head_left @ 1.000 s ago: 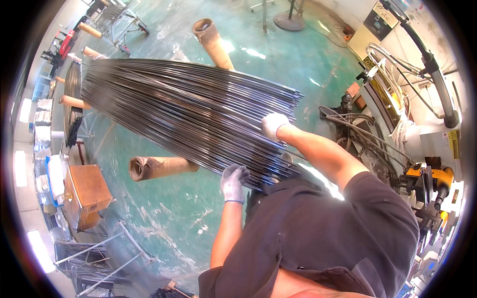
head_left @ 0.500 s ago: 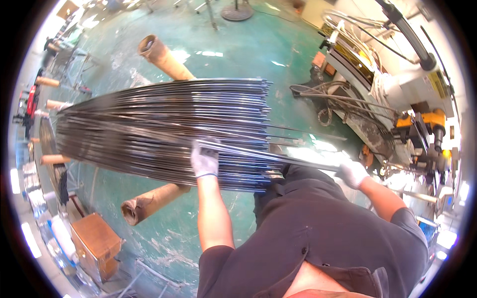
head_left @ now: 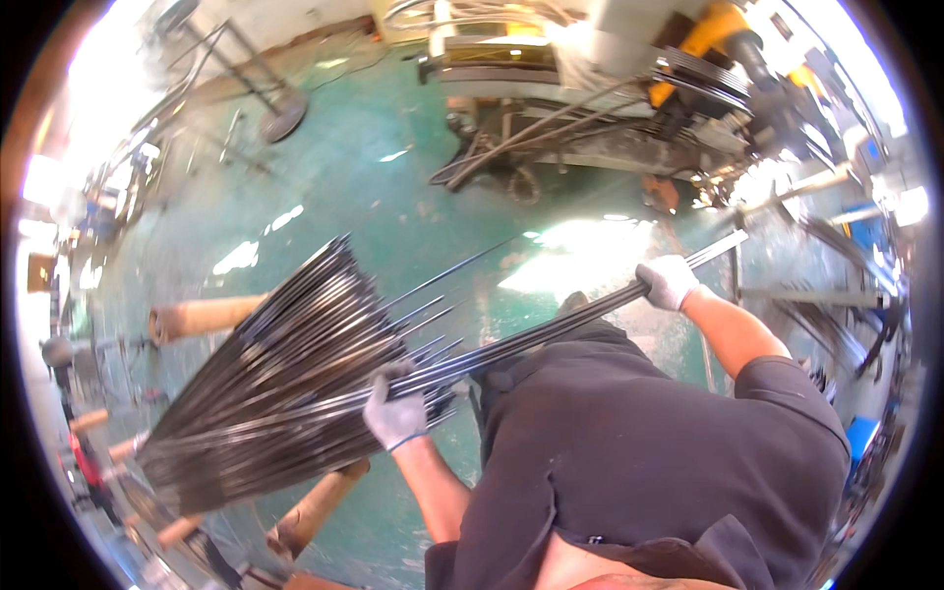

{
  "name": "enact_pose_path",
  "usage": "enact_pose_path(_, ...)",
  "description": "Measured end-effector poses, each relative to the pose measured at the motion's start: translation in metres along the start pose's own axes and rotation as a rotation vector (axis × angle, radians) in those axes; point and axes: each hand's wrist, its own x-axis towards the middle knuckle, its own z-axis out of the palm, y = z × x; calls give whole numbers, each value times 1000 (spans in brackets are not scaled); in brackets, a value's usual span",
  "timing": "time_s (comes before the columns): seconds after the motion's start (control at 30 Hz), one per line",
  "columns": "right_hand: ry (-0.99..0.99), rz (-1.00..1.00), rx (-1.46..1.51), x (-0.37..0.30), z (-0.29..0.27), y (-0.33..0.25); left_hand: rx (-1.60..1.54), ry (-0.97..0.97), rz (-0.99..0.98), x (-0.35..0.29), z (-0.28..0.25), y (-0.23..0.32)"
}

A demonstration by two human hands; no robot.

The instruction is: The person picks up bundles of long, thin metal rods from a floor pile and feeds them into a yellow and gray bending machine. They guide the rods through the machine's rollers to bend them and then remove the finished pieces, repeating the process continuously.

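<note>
A few long, thin metal rods [head_left: 551, 330] run slantwise in front of my body, lifted off a wide pile of similar dark rods [head_left: 280, 359]. My right hand [head_left: 669, 282], in a pale glove, is closed round them close to their right ends, which stick out past the fist. Also gloved, my left hand [head_left: 395, 408] grips the same rods farther along, just over the near right edge of the pile, with its thumb on the near side. Their far left part trails over the pile. Several loose rod ends jut out unevenly from the pile's right edge.
Thick brown cardboard-like tubes [head_left: 206, 318] lie under the pile, one [head_left: 320, 506] poking out near me. A machine bench [head_left: 551, 74] with cables and a yellow tool [head_left: 713, 37] stands at the far right. A metal rack [head_left: 811, 297] is at right; a round-based stand [head_left: 283, 116] is far left.
My view and body have turned to the right, so the pile now appears lower left and slanted. The held rods now stick out past my right hand and slope up to the right.
</note>
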Motion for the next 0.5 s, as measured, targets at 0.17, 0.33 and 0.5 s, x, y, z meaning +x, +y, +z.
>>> enact_pose_path(0.17,222,274,-25,-82,-1,155,62,-221,257,-18,76,10)
enact_pose_path(0.33,1055,1190,-77,-112,46,237,154,-441,196,-39,178,-67)
enact_pose_path(0.5,1021,618,2834,-36,-33,131,291,-572,40,-28,237,-182)
